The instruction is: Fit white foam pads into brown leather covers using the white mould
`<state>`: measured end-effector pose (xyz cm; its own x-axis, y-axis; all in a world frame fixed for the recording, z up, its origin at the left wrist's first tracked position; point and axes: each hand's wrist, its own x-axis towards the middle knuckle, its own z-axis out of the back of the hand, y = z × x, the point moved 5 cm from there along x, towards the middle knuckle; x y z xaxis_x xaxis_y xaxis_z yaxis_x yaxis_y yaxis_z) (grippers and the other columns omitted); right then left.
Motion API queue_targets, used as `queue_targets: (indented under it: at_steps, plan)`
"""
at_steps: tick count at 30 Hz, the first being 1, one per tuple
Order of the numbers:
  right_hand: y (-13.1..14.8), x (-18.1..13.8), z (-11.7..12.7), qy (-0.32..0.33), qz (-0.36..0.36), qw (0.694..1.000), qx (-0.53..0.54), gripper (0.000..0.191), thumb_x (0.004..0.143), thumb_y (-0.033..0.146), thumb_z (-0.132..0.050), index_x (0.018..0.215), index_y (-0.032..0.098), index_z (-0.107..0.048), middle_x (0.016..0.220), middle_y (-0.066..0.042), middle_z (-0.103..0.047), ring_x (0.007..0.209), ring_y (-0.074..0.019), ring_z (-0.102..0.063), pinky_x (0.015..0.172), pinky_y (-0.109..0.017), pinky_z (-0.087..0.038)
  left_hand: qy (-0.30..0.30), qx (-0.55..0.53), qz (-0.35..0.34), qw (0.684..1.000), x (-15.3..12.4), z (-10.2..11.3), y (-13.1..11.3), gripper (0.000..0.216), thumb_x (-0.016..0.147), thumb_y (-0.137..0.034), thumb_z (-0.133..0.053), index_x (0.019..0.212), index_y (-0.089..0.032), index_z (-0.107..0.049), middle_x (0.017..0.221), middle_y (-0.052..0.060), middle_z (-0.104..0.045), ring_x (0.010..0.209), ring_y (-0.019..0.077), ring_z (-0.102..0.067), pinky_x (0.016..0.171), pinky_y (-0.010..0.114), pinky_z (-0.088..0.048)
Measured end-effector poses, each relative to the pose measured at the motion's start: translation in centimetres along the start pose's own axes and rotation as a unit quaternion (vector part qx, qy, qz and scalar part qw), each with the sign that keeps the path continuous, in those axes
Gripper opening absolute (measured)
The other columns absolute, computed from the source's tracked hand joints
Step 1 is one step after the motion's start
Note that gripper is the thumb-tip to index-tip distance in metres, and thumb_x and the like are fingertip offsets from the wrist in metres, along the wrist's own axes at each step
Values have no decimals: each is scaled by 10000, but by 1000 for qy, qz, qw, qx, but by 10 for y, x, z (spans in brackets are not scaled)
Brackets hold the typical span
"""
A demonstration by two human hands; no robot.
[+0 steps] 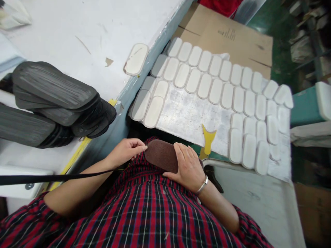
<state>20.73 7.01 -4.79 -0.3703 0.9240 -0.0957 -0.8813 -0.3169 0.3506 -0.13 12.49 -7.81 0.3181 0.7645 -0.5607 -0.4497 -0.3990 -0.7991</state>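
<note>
A short-sleeved shirt (155,213) checked in red, black and dark blue with thin white lines is worn. A silver bracelet (202,185) is worn at the wrist of the right hand (187,165).

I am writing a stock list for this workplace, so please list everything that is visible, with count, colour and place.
brown insole: one, brown, against the shirt, between both hands
white oval pads: about forty, white, in rows on the board
grey board: one, grey-white, centre
single pad: one, stained white, at the table edge
white table: one, white, upper left
black soles: two stacks, black, on the table, left
yellow scraper: one, yellow, at the board's near edge
cardboard: one sheet, brown, behind the board
black strap: one, black, lower left
bracelet: one, silver, right wrist
shirt: one, red-black checked
left hand: pinches the insole's tip
right hand: flat on the insole
</note>
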Motion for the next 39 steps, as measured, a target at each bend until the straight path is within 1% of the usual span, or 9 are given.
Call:
queue_targets:
  at_steps: [5,10,13,17,23,29,33,35,39]
  plan:
    - [11,10,0,1,0,1000,7,957,640,652,-592,1341,75,-290,1307,-190,-406,1212,-309,-354,1032,-489,-239,16,-47,25,998,1,-1,-1,311,759,-438,-545,684,-137,-556,477,-51,-438,368,41,-367,348,145,-284]
    - [23,24,-2,2,-3,1000,17,897,641,610,-614,1302,69,-342,1267,-191,-437,1171,-310,-390,1024,-474,-241,34,-11,53,998,-2,-2,-1,340,723,-466,-576,629,-141,-552,444,-45,-452,335,44,-368,307,142,-264]
    - [27,30,-2,-4,-8,1000,17,874,620,587,-641,1271,67,-373,1243,-188,-454,1142,-308,-410,1011,-466,-262,28,11,52,998,-4,-1,-2,346,696,-481,-599,655,-139,-576,442,-42,-468,339,48,-376,308,141,-272]
    - [30,32,-1,-14,-13,1000,18,843,598,557,-668,1243,89,-394,1217,-178,-472,1121,-301,-424,991,-467,-294,10,-12,37,999,-4,0,-5,353,686,-481,-609,744,-133,-604,449,-52,-461,350,51,-374,322,145,-284]
    - [28,31,-2,-10,-19,1000,18,862,588,558,-677,1246,82,-386,1211,-179,-473,1131,-293,-421,998,-458,-302,23,-14,42,999,1,-5,-6,335,674,-468,-612,685,-136,-566,447,-55,-452,351,54,-355,320,155,-243]
    - [26,31,-2,-16,-10,999,34,844,594,540,-675,1248,93,-380,1226,-182,-465,1138,-297,-420,991,-468,-306,40,-11,-35,999,5,-17,-22,276,679,-360,-616,572,-140,-489,484,-55,-437,438,50,-350,415,166,-265]
    - [23,28,1,-20,-9,998,62,821,604,523,-662,1241,91,-377,1209,-176,-476,1118,-291,-435,980,-458,-316,83,-28,-61,994,3,-24,-37,295,711,-373,-590,584,-155,-437,477,-70,-389,441,51,-324,426,173,-254]
    - [21,27,2,-19,-11,998,66,812,607,521,-661,1235,90,-379,1200,-175,-481,1112,-290,-437,978,-452,-318,92,19,-83,992,4,-22,-42,292,719,-375,-580,586,-155,-442,495,-64,-409,460,57,-343,440,176,-269]
    - [19,27,1,-15,-13,998,56,811,599,518,-674,1232,104,-382,1200,-170,-484,1112,-290,-435,970,-451,-326,49,150,-110,981,10,-10,-38,283,727,-385,-557,581,-147,-512,523,-45,-462,496,71,-384,461,179,-289]
